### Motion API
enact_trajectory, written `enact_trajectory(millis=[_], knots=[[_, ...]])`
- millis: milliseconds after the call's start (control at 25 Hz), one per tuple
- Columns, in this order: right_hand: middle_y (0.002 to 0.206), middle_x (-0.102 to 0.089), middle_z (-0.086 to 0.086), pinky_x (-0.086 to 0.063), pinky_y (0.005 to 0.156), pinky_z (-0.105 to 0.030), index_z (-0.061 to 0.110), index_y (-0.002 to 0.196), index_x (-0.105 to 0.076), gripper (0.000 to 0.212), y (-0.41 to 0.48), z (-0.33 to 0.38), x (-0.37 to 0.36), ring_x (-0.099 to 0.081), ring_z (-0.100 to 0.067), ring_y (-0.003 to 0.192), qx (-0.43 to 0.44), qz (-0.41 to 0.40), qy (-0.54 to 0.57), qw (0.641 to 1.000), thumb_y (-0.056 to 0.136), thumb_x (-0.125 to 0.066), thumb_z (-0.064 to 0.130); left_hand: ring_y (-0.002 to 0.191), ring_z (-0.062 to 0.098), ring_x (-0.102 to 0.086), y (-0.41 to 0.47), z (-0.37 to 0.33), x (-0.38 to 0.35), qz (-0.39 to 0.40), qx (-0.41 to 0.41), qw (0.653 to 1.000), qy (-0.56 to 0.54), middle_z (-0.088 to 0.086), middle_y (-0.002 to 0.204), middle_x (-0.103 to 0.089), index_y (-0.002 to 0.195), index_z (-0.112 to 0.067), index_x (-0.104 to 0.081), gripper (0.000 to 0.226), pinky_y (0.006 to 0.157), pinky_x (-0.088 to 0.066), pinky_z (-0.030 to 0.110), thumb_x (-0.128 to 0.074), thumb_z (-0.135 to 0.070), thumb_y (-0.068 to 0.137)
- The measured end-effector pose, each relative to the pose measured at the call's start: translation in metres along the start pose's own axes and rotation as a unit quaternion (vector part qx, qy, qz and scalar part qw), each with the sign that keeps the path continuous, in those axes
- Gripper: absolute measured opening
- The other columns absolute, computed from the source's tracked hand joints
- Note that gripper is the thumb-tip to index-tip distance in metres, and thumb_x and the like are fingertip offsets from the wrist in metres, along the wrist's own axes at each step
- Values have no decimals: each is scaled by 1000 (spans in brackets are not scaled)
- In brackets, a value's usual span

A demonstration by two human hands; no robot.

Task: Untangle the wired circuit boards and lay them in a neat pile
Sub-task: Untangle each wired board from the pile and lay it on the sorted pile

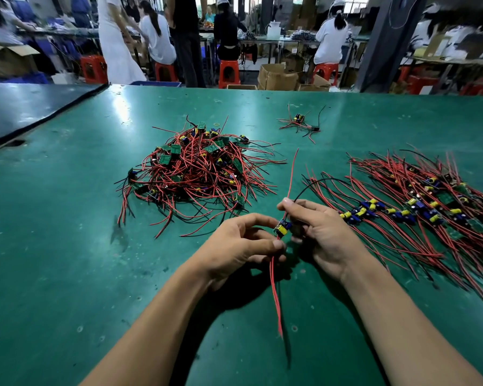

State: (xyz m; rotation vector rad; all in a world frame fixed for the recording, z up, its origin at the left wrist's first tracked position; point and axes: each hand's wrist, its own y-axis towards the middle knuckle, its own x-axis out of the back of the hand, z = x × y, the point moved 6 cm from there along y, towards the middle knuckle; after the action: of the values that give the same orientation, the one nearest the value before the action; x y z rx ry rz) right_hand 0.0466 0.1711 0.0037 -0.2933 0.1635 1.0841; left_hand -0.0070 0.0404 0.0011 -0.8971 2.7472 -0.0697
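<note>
Table [67,246]: I am looking down on a green work surface that is carrying everything below.
Tangled heap [195,168]: a mound of small green boards with red and black leads is lying left of centre, well apart from both hands.
Left hand [243,243]: I am seeing its fingers curled in, with thumb and forefinger pinching the red wires [275,288] just beneath the board; those wires are trailing down toward me.
Held circuit board [282,228]: it is hanging between the two hands, above the table, its yellow and blue parts facing up.
Right hand [318,229]: its fingers are curling too, the tips gripping the leads just above the board; one red lead is rising away and one black lead is arching right.
Small cluster [299,122]: a few wired boards are sitting alone farther back.
Neat pile [418,210]: boards are lying lined up on the right, wires fanned out alongside each other.
</note>
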Motion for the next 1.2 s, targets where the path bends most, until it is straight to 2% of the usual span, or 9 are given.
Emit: enact_trajectory(millis=[160, 280, 360, 480, 560, 720, 840, 1080, 1200], knots=[[67, -59, -3, -51, 62, -28, 17, 75, -74, 14, -2, -3, -6, -53, -12, 56, -29, 46, 8, 999, 70, -78, 30, 74, 26, -69, 1, 0, -3, -21, 9, 1000, -15, 14, 84, -70, 95, -4, -61, 12, 75, -60, 37, -67, 1, 86], [81, -68, -12, -55, 85, -49, 17, 77, -72, 13, -3, -10, -11, -62, -22, 73, -54, 81, 29, 995, 71, -82, 23, 77, 31, -63, 1, -1, -1, -73, -8, 997, 38, 20, 84, -68, 91, -5, -62, 7, 84, -54, 53, -67, -10, 89], [78, -65, -8, -53, 69, -38, 20, 78, -72, 18, -2, -9, -9, -56, -18, 66, -49, 73, 17, 996, 67, -84, 26, 76, 35, -65, 1, -1, -2, -81, -9, 996, 38, 21, 81, -69, 88, -6, -62, 4, 83, -52, 56, -65, -7, 91], [66, -53, -1, -26, 54, -25, 21, 71, -69, 24, 1, -6, -4, -39, -11, 51, -25, 48, 19, 998, 63, -87, 33, 68, 33, -70, 1, 0, -2, -75, 14, 997, 7, 23, 81, -72, 81, -9, -60, 13, 67, -49, 36, -59, 1, 89], [60, -50, 1, -23, 49, -23, 21, 64, -65, 27, 2, -5, -3, -36, -8, 45, -13, 42, 5, 999, 63, -87, 37, 65, 32, -70, 1, 1, -1, -70, 20, 997, -1, 25, 82, -72, 76, -11, -61, 21, 60, -50, 30, -56, 5, 87], [55, -46, -1, -35, 51, -24, 20, 59, -60, 32, 1, -10, -7, -42, -12, 42, -25, 56, 14, 998, 70, -85, 37, 57, 22, -65, 3, 3, -4, -62, 15, 998, 17, 18, 78, -73, 80, -9, -62, 20, 55, -47, 26, -54, 8, 86], [56, -44, -2, -39, 52, -28, 19, 64, -54, 37, 2, -11, -9, -42, -17, 48, -24, 53, 22, 998, 67, -85, 39, 60, 17, -66, 4, 3, -4, -60, -8, 998, 28, 13, 78, -74, 81, -8, -64, 13, 58, -55, 27, -60, 0, 90], [77, -69, -8, -53, 52, -25, 16, 86, -77, 23, -4, -13, -13, -61, -17, 60, -39, 103, -9, 994, 70, -86, 30, 54, 20, -66, 2, 1, 2, -106, -28, 994, -1, 15, 74, -68, 79, -5, -65, 12, 53, -55, 28, -62, -1, 90], [82, -69, -10, -52, 57, -27, 15, 87, -78, 23, -2, -14, -11, -60, -17, 63, -48, 114, 0, 992, 69, -87, 24, 53, 20, -65, 1, 0, 2, -103, -8, 994, -18, 16, 72, -68, 76, -6, -65, 15, 52, -53, 26, -62, 0, 89]])
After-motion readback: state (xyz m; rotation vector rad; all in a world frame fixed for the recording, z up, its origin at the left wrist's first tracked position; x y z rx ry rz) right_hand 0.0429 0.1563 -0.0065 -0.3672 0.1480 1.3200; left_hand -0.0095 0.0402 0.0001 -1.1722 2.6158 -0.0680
